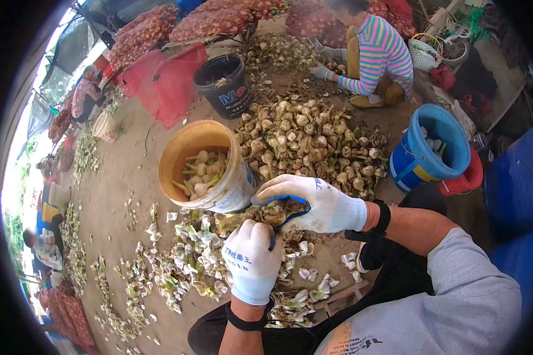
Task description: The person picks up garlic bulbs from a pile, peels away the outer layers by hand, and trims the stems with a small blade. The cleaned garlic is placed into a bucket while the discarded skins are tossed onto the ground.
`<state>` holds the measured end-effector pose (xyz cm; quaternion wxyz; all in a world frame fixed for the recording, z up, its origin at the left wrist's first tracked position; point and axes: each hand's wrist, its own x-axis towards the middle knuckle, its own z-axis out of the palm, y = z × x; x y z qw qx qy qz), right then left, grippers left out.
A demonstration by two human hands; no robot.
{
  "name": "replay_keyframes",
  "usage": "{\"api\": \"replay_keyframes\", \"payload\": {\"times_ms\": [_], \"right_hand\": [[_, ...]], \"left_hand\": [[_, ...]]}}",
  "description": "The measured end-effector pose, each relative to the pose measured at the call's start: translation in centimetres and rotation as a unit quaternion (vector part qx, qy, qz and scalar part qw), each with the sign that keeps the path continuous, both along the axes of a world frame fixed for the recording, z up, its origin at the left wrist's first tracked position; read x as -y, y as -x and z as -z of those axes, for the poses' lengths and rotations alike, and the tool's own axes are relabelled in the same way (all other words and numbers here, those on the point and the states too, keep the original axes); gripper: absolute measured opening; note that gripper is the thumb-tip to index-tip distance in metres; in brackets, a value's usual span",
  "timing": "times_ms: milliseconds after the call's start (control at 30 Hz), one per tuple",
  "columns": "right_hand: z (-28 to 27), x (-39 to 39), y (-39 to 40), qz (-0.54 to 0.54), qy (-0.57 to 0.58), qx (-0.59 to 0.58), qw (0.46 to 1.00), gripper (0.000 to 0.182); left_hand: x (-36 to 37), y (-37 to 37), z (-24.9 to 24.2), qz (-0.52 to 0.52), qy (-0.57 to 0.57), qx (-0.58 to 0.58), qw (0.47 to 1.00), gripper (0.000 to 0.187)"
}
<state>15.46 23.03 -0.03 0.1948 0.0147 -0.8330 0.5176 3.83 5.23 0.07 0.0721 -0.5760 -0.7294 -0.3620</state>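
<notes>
Between my two gloved hands is a garlic bulb (pixel 273 213) with dry, brownish, dirty outer skin and a stalk end pointing left. My right hand (pixel 314 204), in a white glove with a blue palm, curls round the bulb from the right. From below, my left hand (pixel 251 257) is closed with bent fingers against the stalk side; its fingertips are partly hidden. A large heap of unpeeled garlic (pixel 308 136) lies just beyond my hands. To its left, touching distance from my hands, stands a yellowish bucket (pixel 170 157) holding peeled white garlic (pixel 207 171) with green stalks.
Peeled skins (pixel 189 254) litter the ground below and left. A blue bucket (pixel 403 157) with some garlic stands right, a red basin (pixel 465 177) behind it. A black bucket (pixel 222 89) is farther off. A co-worker in a striped top (pixel 380 56) crouches beyond the heap, near red net sacks (pixel 213 26).
</notes>
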Motion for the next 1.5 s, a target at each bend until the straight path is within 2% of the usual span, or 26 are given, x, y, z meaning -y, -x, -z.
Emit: {"api": "replay_keyframes", "payload": {"times_ms": [67, 133, 233, 267, 333, 367, 400, 467, 600, 633, 667, 733, 767, 800, 867, 933, 1000, 1033, 1100, 1133, 1200, 1233, 1300, 1367, 1433, 1500], "right_hand": [[0.3, -0.1, 0.0, 0.006, 0.001, -0.04, 0.999, 0.064], [0.0, 0.4, 0.1, 0.068, 0.157, 0.005, 0.985, 0.062], [0.1, -0.3, 0.1, 0.092, 0.147, -0.009, 0.985, 0.06], [0.3, -0.4, 0.0, 0.087, 0.142, -0.002, 0.986, 0.061], [0.7, -0.2, 0.2, 0.086, 0.147, -0.006, 0.985, 0.06], [0.5, 0.0, 0.2, 0.089, 0.104, -0.005, 0.991, 0.06], [0.5, 0.0, 0.3, 0.093, 0.061, -0.005, 0.994, 0.06], [0.7, 0.3, 0.6, 0.079, 0.026, -0.015, 0.996, 0.06], [1.3, 1.1, 1.1, 0.053, -0.008, -0.019, 0.998, 0.061], [1.6, 1.2, 1.0, 0.043, 0.08, 0.014, 0.996, 0.062], [1.6, 1.1, 1.0, 0.044, 0.08, 0.014, 0.996, 0.062], [1.4, 1.0, 1.1, 0.019, 0.216, 0.041, 0.975, 0.061], [1.6, 1.0, 1.2, 0.019, 0.216, 0.041, 0.975, 0.061], [1.9, 1.0, 1.2, -0.004, 0.34, 0.057, 0.939, 0.059], [2.4, 0.9, 1.2, -0.047, 0.567, 0.087, 0.818, 0.058], [2.2, 0.8, 1.1, -0.055, 0.574, 0.097, 0.811, 0.058], [1.7, 1.3, 1.4, -0.002, 0.504, 0.094, 0.859, 0.058], [1.9, 1.5, 1.6, -0.002, 0.505, 0.093, 0.858, 0.058], [2.4, 2.0, 1.8, 0.038, 0.343, 0.049, 0.937, 0.059], [2.4, 1.8, 1.7, 0.039, 0.343, 0.049, 0.937, 0.059], [1.7, 0.9, 1.4, -0.008, 0.438, 0.118, 0.891, 0.058], [2.3, 0.3, 1.4, -0.033, 0.522, 0.123, 0.843, 0.058], [2.6, -0.5, 1.3, -0.064, 0.557, 0.103, 0.821, 0.054], [2.8, -0.4, 1.5, -0.054, 0.563, 0.097, 0.819, 0.053], [3.4, 0.1, 1.8, 0.065, 0.396, 0.073, 0.913, 0.047], [2.5, 0.5, 1.7, 0.076, 0.347, 0.095, 0.93, 0.043]], "left_hand": [[0.3, -0.2, 0.0, -0.017, 0.009, -0.035, 0.999, 0.029], [0.6, -0.3, -0.4, -0.034, 0.018, -0.07, 0.997, 0.028], [0.4, -0.2, -1.3, -0.04, -0.036, -0.082, 0.995, 0.03], [0.4, -0.1, -1.1, -0.077, -0.02, 0.054, 0.995, 0.027], [0.8, 0.1, -0.6, -0.153, 0.014, 0.324, 0.934, 0.029], [0.2, 0.3, -1.1, -0.092, -0.061, 0.412, 0.905, 0.038], [0.3, 1.8, 0.8, -0.085, -0.06, 0.488, 0.867, 0.046], [0.1, 2.2, 2.4, -0.097, -0.087, 0.581, 0.803, 0.046], [0.5, 2.0, 1.5, -0.072, -0.037, 0.58, 0.811, 0.042], [0.5, 2.0, 1.2, -0.055, -0.046, 0.603, 0.794, 0.04], [0.4, 1.9, 1.0, -0.037, -0.056, 0.626, 0.777, 0.039], [0.5, 1.9, 0.8, -0.053, -0.058, 0.628, 0.774, 0.034], [0.6, 1.7, 0.7, -0.059, -0.055, 0.578, 0.812, 0.033], [0.6, 1.5, 0.6, -0.065, -0.052, 0.525, 0.847, 0.031], [0.7, 1.3, 0.9, -0.068, -0.054, 0.504, 0.859, 0.028], [0.6, 1.1, 0.9, -0.072, -0.058, 0.48, 0.872, 0.025], [0.5, 0.8, 0.5, -0.106, -0.041, 0.501, 0.858, 0.026], [0.4, 0.9, 0.5, -0.106, -0.04, 0.5, 0.858, 0.026], [0.3, 1.0, 0.8, -0.095, -0.085, 0.505, 0.854, 0.028], [0.3, 1.1, 1.1, -0.094, -0.085, 0.505, 0.854, 0.028], [0.5, 1.4, 1.5, -0.114, -0.089, 0.576, 0.804, 0.029], [0.6, 1.4, 1.4, -0.113, -0.088, 0.577, 0.804, 0.029], [0.7, 1.3, 0.9, -0.123, -0.102, 0.617, 0.77, 0.027], [0.6, 1.3, 1.5, -0.108, -0.111, 0.599, 0.786, 0.027], [0.7, 1.2, 1.6, -0.098, -0.123, 0.579, 0.8, 0.027], [0.6, 0.7, 1.2, -0.074, -0.055, 0.501, 0.861, 0.028]]}}
